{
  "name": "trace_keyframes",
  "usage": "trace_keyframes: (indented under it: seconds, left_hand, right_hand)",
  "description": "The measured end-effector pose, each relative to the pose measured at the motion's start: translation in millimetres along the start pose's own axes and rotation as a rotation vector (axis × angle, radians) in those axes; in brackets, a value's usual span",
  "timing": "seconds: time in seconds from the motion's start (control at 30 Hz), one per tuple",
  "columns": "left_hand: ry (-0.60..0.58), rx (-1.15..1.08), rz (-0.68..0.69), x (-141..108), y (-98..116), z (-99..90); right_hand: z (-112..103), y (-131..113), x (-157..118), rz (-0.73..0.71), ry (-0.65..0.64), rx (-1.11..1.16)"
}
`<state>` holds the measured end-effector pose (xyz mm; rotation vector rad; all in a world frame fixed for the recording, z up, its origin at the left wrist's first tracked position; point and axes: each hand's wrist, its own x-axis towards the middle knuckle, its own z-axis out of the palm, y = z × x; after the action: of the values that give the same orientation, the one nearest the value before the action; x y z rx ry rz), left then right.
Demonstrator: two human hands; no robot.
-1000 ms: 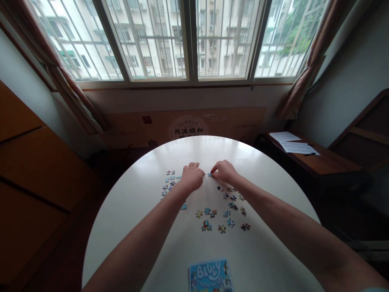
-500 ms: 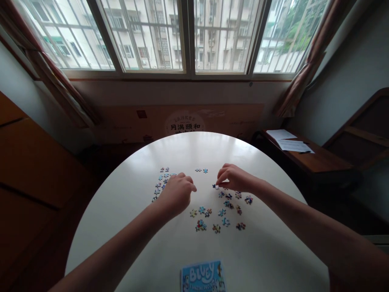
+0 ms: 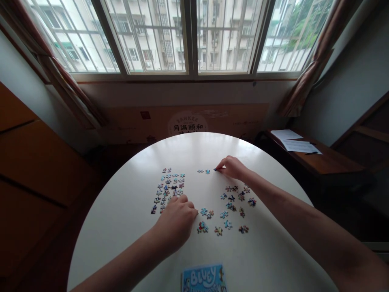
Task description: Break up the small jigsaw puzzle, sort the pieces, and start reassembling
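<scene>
My right hand [image 3: 231,166] pinches a small dark blue puzzle piece [image 3: 215,169] at the right end of a short row, beside a light blue piece [image 3: 208,172]. Lower down, my left hand [image 3: 179,217] is closed near the table surface, its fingertips at the left edge of the loose pieces. What it holds, if anything, is hidden. Rows of puzzle pieces [image 3: 166,187] lie beyond and left of it. Loose pieces [image 3: 231,198] are scattered below my right forearm and hand.
The round white table [image 3: 121,227] carries a blue Bluey box [image 3: 204,279] at its near edge. A wooden side table [image 3: 337,160] with papers [image 3: 299,146] stands at the right. Windows and curtains are behind.
My right hand has moved away from me with the dark blue piece, up to the short row. My left hand has come nearer, uncovering more of the left rows and reaching the loose pieces.
</scene>
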<state>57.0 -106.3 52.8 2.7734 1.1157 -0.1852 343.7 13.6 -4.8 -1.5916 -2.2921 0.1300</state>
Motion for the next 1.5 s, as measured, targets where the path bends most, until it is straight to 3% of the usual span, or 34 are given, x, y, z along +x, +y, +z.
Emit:
trace_keyframes:
  seconds: [0.2, 0.47, 0.6, 0.67, 0.83, 1.13, 1.3, 1.4, 1.5]
  left_hand:
    - [0.022, 0.092, -0.016, 24.8, -10.6, -0.8]
    - [0.036, 0.037, -0.082, 77.3, -32.6, -13.0]
    - [0.163, -0.029, -0.163, 75.8, -56.9, -16.8]
    - [0.164, -0.002, -0.131, 72.0, -63.3, -14.5]
    - [0.131, 0.084, -0.003, 70.4, -54.6, -2.8]
    - [0.169, 0.072, -0.083, 84.3, -49.5, 3.4]
    - [0.242, 0.019, -0.079, 67.4, -47.8, -0.6]
    - [0.221, -0.018, -0.038, 38.6, -37.2, -8.3]
    - [0.167, -0.075, 0.037, 6.7, -21.6, -9.8]
  right_hand:
    - [5.2, -2.8, 2.1, -0.009, 0.027, 0.014]
    - [-13.9, -30.6, -31.6, -0.078, 0.078, 0.03]
    - [-22.4, -53.3, -55.3, -0.108, 0.044, 0.082]
    - [-24.4, -65.7, -64.9, -0.117, -0.003, 0.112]
    - [-22.5, -96.7, -78.0, -0.203, -0.13, 0.168]
    - [-17.8, -108.9, -86.0, -0.272, -0.185, 0.124]
    - [-16.6, -114.9, -89.1, -0.328, -0.173, 0.122]
    - [-14.5, -113.8, -87.1, -0.35, -0.167, 0.1]
    - [-11.3, -101.7, -76.6, -0.277, -0.11, 0.029]
